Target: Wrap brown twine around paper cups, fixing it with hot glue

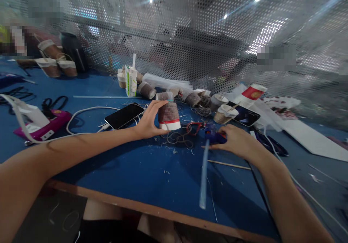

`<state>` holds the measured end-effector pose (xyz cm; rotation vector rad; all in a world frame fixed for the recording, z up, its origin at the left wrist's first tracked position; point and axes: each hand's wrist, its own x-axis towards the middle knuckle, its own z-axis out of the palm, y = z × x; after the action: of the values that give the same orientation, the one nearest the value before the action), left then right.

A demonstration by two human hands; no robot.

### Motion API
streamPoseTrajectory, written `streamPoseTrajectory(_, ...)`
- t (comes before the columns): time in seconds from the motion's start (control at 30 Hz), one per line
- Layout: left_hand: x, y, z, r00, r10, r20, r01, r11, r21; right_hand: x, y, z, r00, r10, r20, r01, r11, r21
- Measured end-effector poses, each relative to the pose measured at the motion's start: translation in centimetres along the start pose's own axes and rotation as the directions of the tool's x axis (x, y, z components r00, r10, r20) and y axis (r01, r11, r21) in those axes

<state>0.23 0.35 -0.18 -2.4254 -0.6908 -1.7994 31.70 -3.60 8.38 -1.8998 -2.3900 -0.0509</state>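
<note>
My left hand grips an upside-down paper cup, thumb low on its side and fingers near the top. Brown cord is wound around most of that cup, leaving a red band and a white rim bare at the bottom. Loose brown cord curls on the table beside it. In my right hand is a blue hot glue gun, with a long clear glue stick sticking out of its back toward me. Red-handled scissors seem to lie between the cup and the glue gun, partly hidden.
A phone with a white cable lies left of the cup; a purple power strip is farther left. Several cord-wrapped cups and a drink carton line the back, before a perforated metal screen. A wooden stick lies near my right hand.
</note>
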Motion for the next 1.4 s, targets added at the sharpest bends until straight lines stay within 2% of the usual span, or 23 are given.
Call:
streamPoseTrajectory(0.07, 0.0, 0.0, 0.0, 1.0, -0.007, 0.005, 0.007, 1.0, -0.004, -0.3, 0.8, -0.9, 0.998, 0.027, -0.049, -0.026, 1.0, 0.017)
streamPoseTrajectory(0.13, 0.0, 0.0, 0.0, 1.0, -0.022, 0.001, 0.022, 1.0, -0.004, -0.7, 0.4, -1.5, 0.98, 0.02, -0.2, -0.001, 0.996, 0.094)
streamPoseTrajectory(0.2, 0.0, -0.1, -0.1, 0.999, -0.04, -0.011, 0.04, 0.999, -0.021, -1.3, -1.3, -1.4, 0.942, -0.026, -0.334, 0.114, 0.962, 0.248)
streamPoseTrajectory(0.23, -0.1, -0.1, -0.1, 0.999, -0.048, -0.019, 0.047, 0.998, -0.037, -1.6, -2.5, -1.0, 0.935, -0.09, -0.343, 0.22, 0.905, 0.364)
streamPoseTrajectory(0.3, -0.2, -0.3, 0.0, 0.998, -0.061, -0.035, 0.058, 0.995, -0.076, -2.0, -5.3, 0.2, 0.934, -0.236, -0.267, 0.347, 0.774, 0.529)
streamPoseTrajectory(0.33, -0.2, -0.4, 0.0, 0.997, -0.069, -0.044, 0.065, 0.994, -0.091, -2.2, -6.6, 0.9, 0.93, -0.293, -0.224, 0.368, 0.743, 0.559)
streamPoseTrajectory(0.4, -0.3, -0.5, 0.1, 0.994, -0.086, -0.062, 0.079, 0.991, -0.106, -2.4, -8.7, 2.3, 0.925, -0.362, -0.117, 0.356, 0.714, 0.604)
streamPoseTrajectory(0.47, -0.3, -0.6, 0.1, 0.993, -0.095, -0.069, 0.087, 0.991, -0.103, -2.5, -9.8, 3.2, 0.913, -0.402, -0.07, 0.333, 0.637, 0.695)
streamPoseTrajectory(0.53, -0.2, -0.5, 0.1, 0.994, -0.091, -0.055, 0.086, 0.992, -0.089, -2.5, -9.9, 3.4, 0.921, -0.375, -0.103, 0.296, 0.505, 0.811)
streamPoseTrajectory(0.67, 0.0, -0.2, 0.1, 0.998, -0.056, 0.033, 0.059, 0.996, -0.071, -2.2, -8.8, 2.4, 0.953, -0.193, -0.233, 0.266, 0.169, 0.949)
streamPoseTrajectory(0.7, 0.1, -0.1, 0.1, 0.997, -0.048, 0.059, 0.052, 0.996, -0.07, -2.1, -8.5, 2.2, 0.956, -0.148, -0.255, 0.272, 0.113, 0.956)
streamPoseTrajectory(0.77, 0.2, 0.0, 0.0, 0.994, -0.039, 0.103, 0.047, 0.996, -0.08, -1.9, -8.1, 1.8, 0.959, -0.072, -0.276, 0.28, 0.064, 0.958)
streamPoseTrajectory(0.87, 0.1, 0.1, -0.1, 0.988, -0.033, 0.152, 0.055, 0.988, -0.142, -1.5, -7.9, 2.0, 0.963, -0.018, -0.269, 0.269, 0.097, 0.958)
streamPoseTrajectory(0.97, 0.1, -0.1, -0.3, 0.979, -0.036, 0.202, 0.085, 0.968, -0.235, -1.1, -7.7, 2.6, 0.962, 0.005, -0.274, 0.266, 0.221, 0.938)
streamPoseTrajectory(1.03, 0.0, -0.1, -0.3, 0.972, -0.048, 0.23, 0.118, 0.947, -0.3, -1.0, -7.4, 2.9, 0.961, -0.006, -0.276, 0.257, 0.382, 0.888)
streamPoseTrajectory(1.1, 0.0, -0.2, -0.4, 0.968, -0.059, 0.243, 0.149, 0.917, -0.371, -0.9, -7.1, 3.0, 0.951, -0.014, -0.31, 0.259, 0.587, 0.767)
streamPoseTrajectory(1.17, 0.0, -0.3, -0.4, 0.966, -0.075, 0.246, 0.177, 0.888, -0.425, -1.0, -6.7, 3.0, 0.909, 0.012, -0.416, 0.265, 0.754, 0.601)
streamPoseTrajectory(1.2, 0.0, -0.3, -0.4, 0.965, -0.085, 0.248, 0.19, 0.879, -0.438, -1.1, -6.6, 3.0, 0.875, 0.031, -0.483, 0.264, 0.805, 0.531)
streamPoseTrajectory(1.27, 0.1, -0.3, -0.3, 0.961, -0.103, 0.255, 0.208, 0.879, -0.43, -1.3, -6.4, 2.9, 0.809, 0.058, -0.585, 0.285, 0.832, 0.476)
streamPoseTrajectory(1.3, 0.1, -0.3, -0.3, 0.96, -0.111, 0.258, 0.212, 0.888, -0.408, -1.4, -6.5, 2.9, 0.793, 0.061, -0.606, 0.32, 0.805, 0.5)
streamPoseTrajectory(1.33, 0.2, -0.2, -0.4, 0.957, -0.116, 0.265, 0.214, 0.901, -0.378, -1.6, -6.7, 2.8, 0.796, 0.055, -0.603, 0.368, 0.747, 0.553)
streamPoseTrajectory(1.4, 0.3, -0.1, -0.4, 0.952, -0.118, 0.283, 0.208, 0.928, -0.31, -2.2, -7.5, 2.9, 0.83, 0.012, -0.558, 0.452, 0.572, 0.684)
